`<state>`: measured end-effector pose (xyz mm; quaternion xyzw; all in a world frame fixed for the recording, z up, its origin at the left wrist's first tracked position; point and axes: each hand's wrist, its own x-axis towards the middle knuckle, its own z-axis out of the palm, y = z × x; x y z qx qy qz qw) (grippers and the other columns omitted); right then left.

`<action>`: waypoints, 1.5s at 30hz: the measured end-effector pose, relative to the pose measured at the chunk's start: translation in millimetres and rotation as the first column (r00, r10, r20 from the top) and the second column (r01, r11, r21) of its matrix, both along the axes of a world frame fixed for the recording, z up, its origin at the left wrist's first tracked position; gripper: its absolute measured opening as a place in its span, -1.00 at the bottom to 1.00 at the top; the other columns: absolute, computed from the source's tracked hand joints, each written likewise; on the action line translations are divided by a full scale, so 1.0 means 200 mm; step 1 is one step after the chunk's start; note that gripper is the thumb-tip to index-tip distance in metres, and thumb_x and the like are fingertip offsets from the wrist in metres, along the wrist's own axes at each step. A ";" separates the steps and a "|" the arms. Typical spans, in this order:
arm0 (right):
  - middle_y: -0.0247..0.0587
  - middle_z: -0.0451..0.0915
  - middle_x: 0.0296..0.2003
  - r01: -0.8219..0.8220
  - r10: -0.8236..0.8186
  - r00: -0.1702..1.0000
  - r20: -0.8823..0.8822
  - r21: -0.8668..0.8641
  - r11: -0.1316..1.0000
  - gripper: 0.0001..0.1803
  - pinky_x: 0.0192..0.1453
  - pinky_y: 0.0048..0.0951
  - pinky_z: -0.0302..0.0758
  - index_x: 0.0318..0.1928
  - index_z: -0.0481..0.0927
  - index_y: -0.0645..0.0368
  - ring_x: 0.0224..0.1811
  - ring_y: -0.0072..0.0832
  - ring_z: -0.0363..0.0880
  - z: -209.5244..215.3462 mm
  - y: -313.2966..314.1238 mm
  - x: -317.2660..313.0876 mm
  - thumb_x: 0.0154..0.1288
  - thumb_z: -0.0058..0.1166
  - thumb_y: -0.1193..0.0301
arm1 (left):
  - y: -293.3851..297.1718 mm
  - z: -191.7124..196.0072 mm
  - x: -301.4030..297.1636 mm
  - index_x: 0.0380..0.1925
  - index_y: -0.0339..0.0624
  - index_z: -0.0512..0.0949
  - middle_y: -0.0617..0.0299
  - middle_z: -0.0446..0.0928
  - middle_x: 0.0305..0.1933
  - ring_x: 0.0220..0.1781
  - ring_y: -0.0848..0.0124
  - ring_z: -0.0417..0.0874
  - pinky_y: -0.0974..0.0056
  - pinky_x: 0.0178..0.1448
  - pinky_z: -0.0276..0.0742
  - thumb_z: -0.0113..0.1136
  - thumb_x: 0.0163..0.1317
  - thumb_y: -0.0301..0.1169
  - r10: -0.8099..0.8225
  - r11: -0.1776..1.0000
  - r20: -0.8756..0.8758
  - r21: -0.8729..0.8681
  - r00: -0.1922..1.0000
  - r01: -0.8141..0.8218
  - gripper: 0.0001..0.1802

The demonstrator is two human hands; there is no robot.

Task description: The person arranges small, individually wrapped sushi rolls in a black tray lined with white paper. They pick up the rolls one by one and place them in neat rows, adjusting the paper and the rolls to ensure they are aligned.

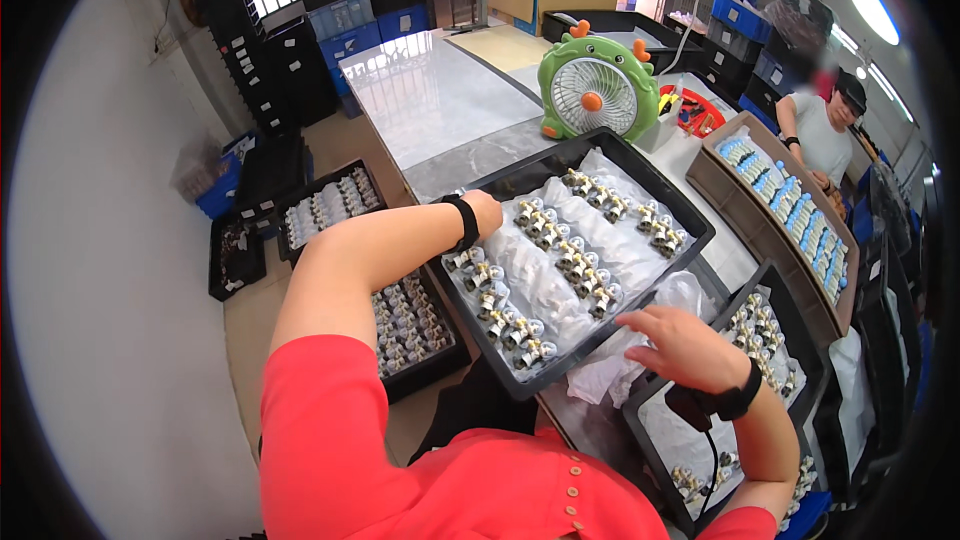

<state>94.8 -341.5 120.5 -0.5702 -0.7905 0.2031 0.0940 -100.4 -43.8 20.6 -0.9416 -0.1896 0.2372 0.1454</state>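
Note:
A black plastic tray (534, 380) sits tilted across the table's front corner. Rows of small figurines (540, 223) with clear domed heads, white and gold bodies and dark bases lie in it, with strips of white wrapping sheet (545, 292) between rows. My left hand (485, 213) is closed at the tray's left rim, its fingertips partly hidden. By the tray's near right rim is my right hand (690, 348), fingers stretched out and thumb apart, holding nothing. Crumpled clear plastic (685, 295) lies behind that hand. A dark corded object (690, 405) shows under my right wrist.
A green animal-shaped fan (598, 88) stands behind the tray. Another black tray (655, 430) of figurines is at right, beyond it a brown crate (705, 155) of blue-and-cream pieces. Figurine trays (425, 380) stand low at left. A person (825, 130) works at far right.

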 end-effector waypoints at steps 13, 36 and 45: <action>-0.09 0.53 -0.30 0.109 -0.108 0.994 -0.020 0.053 0.993 -0.58 -0.15 -0.25 0.40 -0.03 0.46 0.20 -0.22 -0.14 0.49 0.13 -0.42 -0.04 0.07 0.18 0.37 | -0.01 0.03 -0.01 -0.39 -0.26 0.64 -0.08 0.61 -0.27 -0.18 0.08 0.65 0.15 -0.16 0.58 0.24 -0.15 -0.52 0.129 0.989 0.092 -0.085 0.987 -0.122 -0.77; -0.03 0.53 -0.25 0.346 -0.345 0.937 -0.052 0.002 0.938 -0.56 -0.12 -0.26 0.44 0.01 0.45 0.17 -0.21 -0.10 0.50 0.06 -0.74 0.04 0.11 0.17 0.34 | -0.22 0.32 0.14 -0.16 -0.14 0.57 0.01 0.58 -0.14 -0.06 0.11 0.58 0.13 0.01 0.49 0.26 -0.01 -0.21 0.222 0.934 0.425 -0.351 0.877 -0.067 -0.60; -0.03 0.55 -0.23 0.297 -0.300 0.953 -0.038 -0.056 0.953 -0.58 -0.06 -0.29 0.45 0.01 0.45 0.22 -0.15 -0.14 0.52 0.15 -0.67 0.07 0.15 0.14 0.34 | -0.22 0.21 0.29 -0.23 -0.15 0.59 0.03 0.60 -0.24 -0.15 0.14 0.61 0.17 -0.05 0.50 0.27 -0.05 -0.18 0.230 0.920 0.631 -0.390 0.741 0.046 -0.61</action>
